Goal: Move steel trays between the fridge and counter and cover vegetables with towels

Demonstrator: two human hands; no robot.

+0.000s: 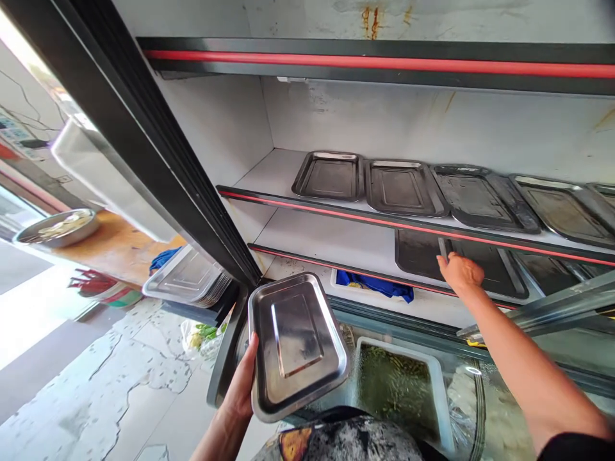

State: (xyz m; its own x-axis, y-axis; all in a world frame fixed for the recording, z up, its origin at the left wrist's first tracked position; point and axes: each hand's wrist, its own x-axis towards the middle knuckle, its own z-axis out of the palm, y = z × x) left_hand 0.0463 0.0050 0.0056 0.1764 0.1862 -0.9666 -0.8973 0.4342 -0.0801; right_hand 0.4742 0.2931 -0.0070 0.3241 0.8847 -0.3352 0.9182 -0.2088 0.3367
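My left hand (pixel 243 378) grips a shiny rectangular metal tray (pixel 300 339) by its left rim, holding it tilted in front of the display cabinet. Its fingers beneath the tray are hidden. My right hand (pixel 462 271) reaches to the lower shelf, fingers closed at the rim of a dark metal tray (pixel 494 269). A narrow grey edge sticks up from the grip. Another dark tray (pixel 417 253) is just left of that hand. On the shelf above stands a row of similar trays, among them one at the left end (pixel 331 178).
Red-edged shelves (pixel 384 62) cross the cabinet. Under the glass top lies a white tub (pixel 435 384) of green food in liquid. A blue cloth (pixel 375 285) is beneath the lower shelf. Outside at left are stacked trays (pixel 187 275) and a metal bowl (pixel 60 230) on a wooden counter.
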